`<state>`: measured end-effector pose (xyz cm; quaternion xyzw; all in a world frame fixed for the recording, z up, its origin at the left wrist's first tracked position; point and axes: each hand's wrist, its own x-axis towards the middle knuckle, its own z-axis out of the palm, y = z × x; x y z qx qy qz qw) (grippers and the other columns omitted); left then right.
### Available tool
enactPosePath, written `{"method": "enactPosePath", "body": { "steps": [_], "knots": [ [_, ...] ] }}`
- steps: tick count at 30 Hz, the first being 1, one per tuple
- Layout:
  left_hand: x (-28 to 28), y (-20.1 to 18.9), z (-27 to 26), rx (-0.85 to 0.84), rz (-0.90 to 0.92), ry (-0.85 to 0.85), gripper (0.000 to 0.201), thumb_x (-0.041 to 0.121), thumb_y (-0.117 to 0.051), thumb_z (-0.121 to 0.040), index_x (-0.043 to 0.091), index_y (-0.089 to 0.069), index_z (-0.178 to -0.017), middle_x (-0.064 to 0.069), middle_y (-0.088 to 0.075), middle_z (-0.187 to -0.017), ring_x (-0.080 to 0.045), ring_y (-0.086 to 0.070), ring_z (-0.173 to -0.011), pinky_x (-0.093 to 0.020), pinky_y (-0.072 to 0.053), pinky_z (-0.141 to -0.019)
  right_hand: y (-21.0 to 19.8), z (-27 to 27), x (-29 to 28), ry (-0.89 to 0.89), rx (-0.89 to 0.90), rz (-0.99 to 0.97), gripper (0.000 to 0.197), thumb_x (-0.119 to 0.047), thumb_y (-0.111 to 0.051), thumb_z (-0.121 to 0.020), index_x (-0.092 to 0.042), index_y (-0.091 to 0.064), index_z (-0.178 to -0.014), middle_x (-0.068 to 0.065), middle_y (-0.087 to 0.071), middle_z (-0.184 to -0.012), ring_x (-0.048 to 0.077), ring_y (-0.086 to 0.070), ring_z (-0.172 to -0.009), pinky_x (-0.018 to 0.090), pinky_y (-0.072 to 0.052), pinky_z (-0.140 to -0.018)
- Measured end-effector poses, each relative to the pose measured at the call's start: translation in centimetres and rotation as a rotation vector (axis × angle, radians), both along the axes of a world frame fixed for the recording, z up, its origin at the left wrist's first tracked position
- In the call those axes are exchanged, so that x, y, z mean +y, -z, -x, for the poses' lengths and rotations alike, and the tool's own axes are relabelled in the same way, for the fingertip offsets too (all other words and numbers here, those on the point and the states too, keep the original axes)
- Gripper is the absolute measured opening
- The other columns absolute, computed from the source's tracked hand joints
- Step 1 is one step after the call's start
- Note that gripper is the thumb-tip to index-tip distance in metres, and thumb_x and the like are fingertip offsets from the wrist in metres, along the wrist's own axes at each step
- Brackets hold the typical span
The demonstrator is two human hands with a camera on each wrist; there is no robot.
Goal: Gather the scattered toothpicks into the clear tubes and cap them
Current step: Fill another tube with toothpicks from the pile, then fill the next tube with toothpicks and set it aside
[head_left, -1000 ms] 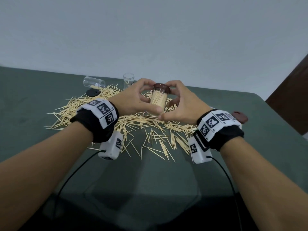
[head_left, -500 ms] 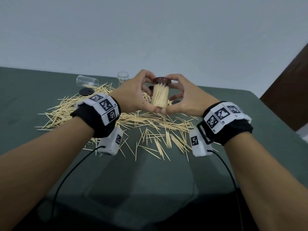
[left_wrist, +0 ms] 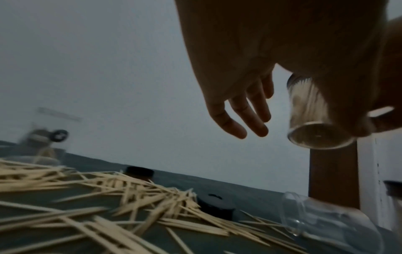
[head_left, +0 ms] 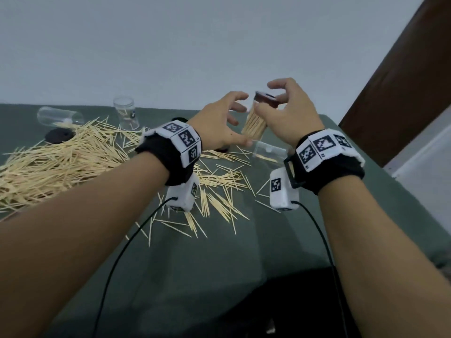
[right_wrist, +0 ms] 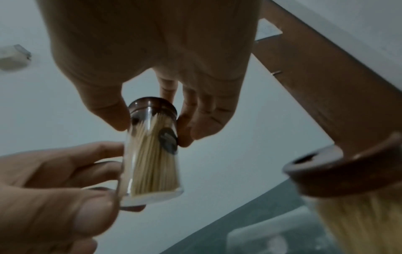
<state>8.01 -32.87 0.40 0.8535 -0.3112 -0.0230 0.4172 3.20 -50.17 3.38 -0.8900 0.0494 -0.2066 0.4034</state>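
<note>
Capped tube (head_left: 255, 120) of toothpicks pinched at its cap (head_left: 264, 100) by right hand (head_left: 290, 118), left hand (head_left: 219, 123) held spread beside, gripping nothing.

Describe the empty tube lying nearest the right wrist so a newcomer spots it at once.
Start at the green table, right of the toothpick pile. Under the raised capped tube lies a clear tube on its side. Unlike the capped one it is uncapped and nearly empty.

No readable text, brand or number anywhere. Only black-and-white square code markers on the white wristbands (head_left: 186, 140) and on the wrist camera boxes (head_left: 280, 189); no letters legible on them.
</note>
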Motion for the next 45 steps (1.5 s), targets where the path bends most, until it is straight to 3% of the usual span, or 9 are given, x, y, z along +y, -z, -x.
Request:
{"method": "enactPosePath", "body": {
  "steps": [4,7,12,16,24,37,39,42,45],
  "knots": [
    [-3.6,1.4,-1.7,-0.016,-0.148,0.024,0.069,0.039,-0.080,-0.076,0.020,-0.049,-0.135,0.004,-0.059,-0.128,-0.011,-0.061,-0.104,-0.020,-0.045,-0.083,0.5,-0.5,-2.0,0.129,-0.012,0.136,0.053,-0.039,-0.064,-0.078,-0.026,-0.056,-0.128,-0.004,-0.060,-0.118,0.011,-0.056,-0.108,0.023,-0.043,-0.093],
    [-5.9,2.6,-2.6,-0.037,-0.269,0.034,0.061,0.041,-0.077,-0.079,0.018,-0.054,-0.130,0.002,-0.060,-0.126,-0.014,-0.060,-0.104,-0.022,-0.041,-0.083,1.6,-0.8,-3.2,0.177,0.032,0.218,0.054,-0.044,-0.062,-0.070,-0.027,-0.060,-0.121,-0.003,-0.061,-0.116,0.014,-0.058,-0.105,0.028,-0.046,-0.090],
    [-8.1,3.7,-3.4,-0.079,-0.429,0.049,0.068,0.036,-0.080,-0.075,0.018,-0.051,-0.134,-0.001,-0.057,-0.133,-0.020,-0.055,-0.116,-0.024,-0.039,-0.088,2.9,-0.6,-4.8,0.209,0.126,0.284,0.059,-0.049,-0.062,-0.063,-0.029,-0.060,-0.119,-0.004,-0.062,-0.115,0.016,-0.059,-0.105,0.035,-0.050,-0.091],
    [-8.5,4.0,-3.6,-0.099,-0.481,0.034,0.057,0.027,-0.080,-0.076,0.019,-0.058,-0.128,0.000,-0.062,-0.128,-0.021,-0.057,-0.115,-0.029,-0.044,-0.095,3.3,-0.6,-5.6,0.226,0.131,0.281,0.054,-0.045,-0.066,-0.068,-0.028,-0.060,-0.118,-0.003,-0.063,-0.115,0.017,-0.059,-0.104,0.032,-0.049,-0.089],
    [-6.7,3.4,-4.6,-0.101,-0.354,-0.136,0.049,0.034,-0.078,-0.075,0.017,-0.061,-0.117,-0.004,-0.057,-0.116,-0.020,-0.055,-0.102,-0.027,-0.042,-0.083,3.3,-1.0,-5.0,0.217,0.159,0.318,0.051,-0.045,-0.067,-0.069,-0.028,-0.060,-0.116,-0.004,-0.064,-0.112,0.017,-0.060,-0.101,0.036,-0.052,-0.087],
    [-2.0,2.0,-3.6,-0.075,-0.216,-0.220,0.051,0.029,-0.073,-0.078,0.019,-0.055,-0.125,0.006,-0.057,-0.114,-0.011,-0.052,-0.099,-0.024,-0.040,-0.082,4.6,-1.4,-3.9,0.187,0.384,0.437,0.039,-0.042,-0.069,-0.073,-0.029,-0.065,-0.109,-0.003,-0.067,-0.105,0.023,-0.063,-0.094,0.038,-0.055,-0.083],
    [-1.4,1.8,-3.2,-0.076,-0.214,-0.225,0.050,0.030,-0.072,-0.079,0.020,-0.056,-0.125,0.005,-0.059,-0.115,-0.011,-0.053,-0.099,-0.024,-0.040,-0.083,4.5,-1.1,-3.9,0.180,0.400,0.464,0.041,-0.046,-0.069,-0.073,-0.028,-0.063,-0.108,-0.002,-0.065,-0.109,0.025,-0.061,-0.102,0.041,-0.053,-0.086],
    [-0.4,1.7,-2.6,-0.062,-0.202,-0.241,0.046,0.033,-0.070,-0.079,0.024,-0.058,-0.122,0.006,-0.062,-0.115,-0.012,-0.057,-0.100,-0.025,-0.043,-0.085,3.9,-0.5,-3.8,0.182,0.367,0.539,0.061,-0.054,-0.068,-0.077,-0.031,-0.052,-0.131,0.002,-0.052,-0.132,0.028,-0.043,-0.128,0.049,-0.043,-0.100],
    [0.3,1.8,-1.9,-0.065,-0.197,-0.238,0.046,0.036,-0.070,-0.080,0.026,-0.059,-0.124,0.007,-0.063,-0.115,-0.012,-0.057,-0.100,-0.025,-0.043,-0.085,2.7,0.7,-2.7,0.113,0.209,0.551,0.061,-0.050,-0.068,-0.081,-0.032,-0.050,-0.137,0.002,-0.050,-0.135,0.024,-0.040,-0.129,0.046,-0.041,-0.103]
  ]
}}
